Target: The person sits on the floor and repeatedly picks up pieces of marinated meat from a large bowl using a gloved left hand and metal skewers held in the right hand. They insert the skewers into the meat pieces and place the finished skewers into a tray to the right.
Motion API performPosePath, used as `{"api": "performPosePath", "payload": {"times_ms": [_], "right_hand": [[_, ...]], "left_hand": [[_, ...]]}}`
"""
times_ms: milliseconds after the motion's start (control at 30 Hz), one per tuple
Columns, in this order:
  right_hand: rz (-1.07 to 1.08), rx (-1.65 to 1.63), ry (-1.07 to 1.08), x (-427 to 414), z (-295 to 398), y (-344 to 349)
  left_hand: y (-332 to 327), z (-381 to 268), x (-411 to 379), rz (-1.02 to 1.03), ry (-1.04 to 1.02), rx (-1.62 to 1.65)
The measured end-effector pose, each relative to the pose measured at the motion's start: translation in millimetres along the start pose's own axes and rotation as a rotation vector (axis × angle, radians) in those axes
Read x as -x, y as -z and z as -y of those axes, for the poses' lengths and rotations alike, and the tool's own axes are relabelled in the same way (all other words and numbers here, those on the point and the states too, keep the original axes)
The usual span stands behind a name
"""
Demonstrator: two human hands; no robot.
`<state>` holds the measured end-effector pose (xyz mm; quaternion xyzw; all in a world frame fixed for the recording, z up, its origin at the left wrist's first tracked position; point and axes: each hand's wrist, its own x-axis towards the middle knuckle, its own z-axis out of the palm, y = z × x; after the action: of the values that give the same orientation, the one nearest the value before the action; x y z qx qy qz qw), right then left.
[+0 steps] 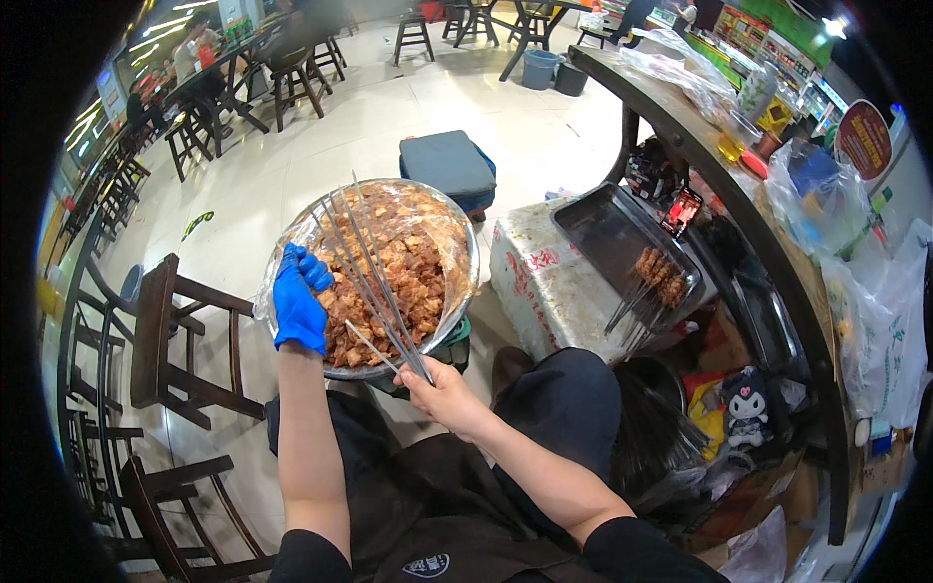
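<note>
A wide metal bowl [474,291] of raw, marinated meat pieces [419,273] sits before my knees. Clear plastic film [453,233] covers part of the meat and hangs over the rim. My left hand [301,299], in a blue glove, is curled at the bowl's left side; whether anything is inside its fingers is hidden. Several bare metal skewers [414,357] are gripped in my ungloved right hand [441,393] at the near rim. They fan out across the meat, with one shorter-looking skewer angled apart from the rest.
To the right, a black tray [594,226] with finished meat skewers [658,277] rests on a white foam box [528,270]. A phone [683,211] leans by it, under a curved counter [729,153]. Beyond the bowl is a padded stool [447,164]; wooden stools [157,328] line the left.
</note>
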<state>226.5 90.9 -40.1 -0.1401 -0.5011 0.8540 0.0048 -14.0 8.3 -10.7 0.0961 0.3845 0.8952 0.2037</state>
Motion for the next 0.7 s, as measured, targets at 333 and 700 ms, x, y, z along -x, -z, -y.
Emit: {"api": "performPosePath", "payload": {"times_ms": [333, 700], "right_hand": [[0.009, 0.047, -0.013, 4, 0, 3], [0.237, -0.131, -0.247, 9, 10, -4]], "left_hand": [[-12, 5, 8, 0.17, 0.195, 0.29], [-12, -4, 15, 0.284, 0.321, 0.522]]}}
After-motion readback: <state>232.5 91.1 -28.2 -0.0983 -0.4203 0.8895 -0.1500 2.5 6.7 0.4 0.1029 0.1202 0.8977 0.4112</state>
